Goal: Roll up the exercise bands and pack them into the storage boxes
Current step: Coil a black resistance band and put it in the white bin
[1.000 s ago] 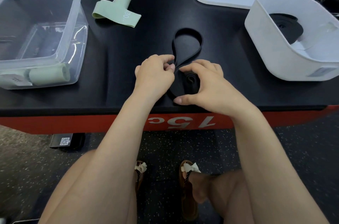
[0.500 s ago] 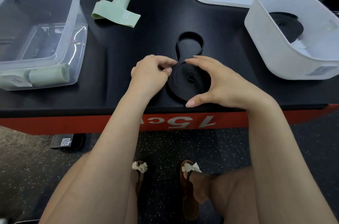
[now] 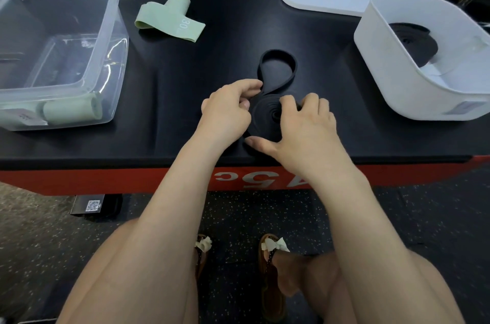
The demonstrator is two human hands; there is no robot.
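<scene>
At the far left a clear storage box was seen on the black tabletop, a rolled green band already lying inside it. A flat green band lay just beyond, unrolled. In the middle, the black band was being coiled — the left hand was curled on the loose tail where it met the coil, and the right hand was pressed over the coil, thumb hooked under its near edge. A short loop remained to be wound in. At the right a white storage box held another black roll — likely the destination, once the coil is gripped tightly enough not to spring open.
</scene>
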